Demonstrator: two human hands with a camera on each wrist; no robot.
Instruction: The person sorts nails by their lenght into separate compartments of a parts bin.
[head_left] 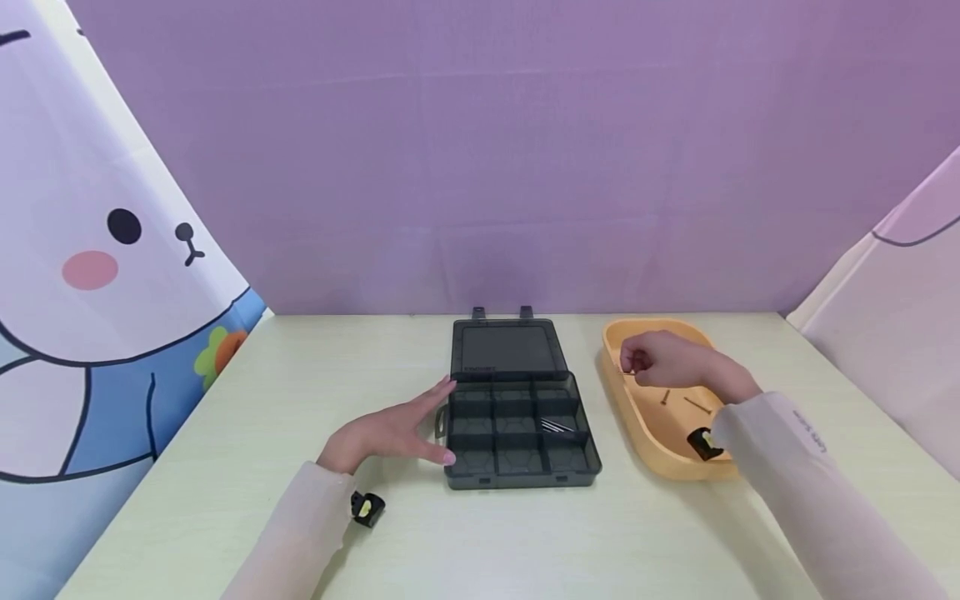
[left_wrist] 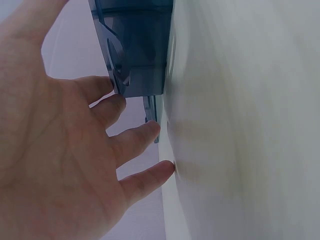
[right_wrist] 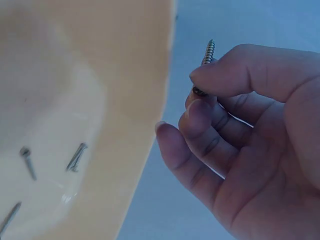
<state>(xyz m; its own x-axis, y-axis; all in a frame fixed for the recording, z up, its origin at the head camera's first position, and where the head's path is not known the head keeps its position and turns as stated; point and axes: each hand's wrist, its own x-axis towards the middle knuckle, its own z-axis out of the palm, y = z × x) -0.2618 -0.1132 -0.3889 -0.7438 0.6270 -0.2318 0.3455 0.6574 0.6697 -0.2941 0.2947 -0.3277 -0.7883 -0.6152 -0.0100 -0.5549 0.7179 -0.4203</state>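
Observation:
My right hand (head_left: 660, 358) is over the left side of an orange tray (head_left: 647, 442). Between its thumb and fingers it pinches a screw (right_wrist: 208, 55), whose threaded end sticks out past the thumb. Loose screws (right_wrist: 76, 157) lie on the tray's floor. At the left side of a dark compartment box (head_left: 480, 482), my left hand (head_left: 390, 429) has its fingers spread, fingertips right at the box edge. The box's lid (head_left: 510, 348) is folded back behind it. Several thin metal pieces (head_left: 557, 426) lie in the middle compartment of the right column.
The pale table (head_left: 525, 542) runs back to a purple cloth wall (head_left: 480, 167). On the left hangs a cloth with a cartoon figure (head_left: 90, 333). The tray stands to the right of the box, a short gap between them.

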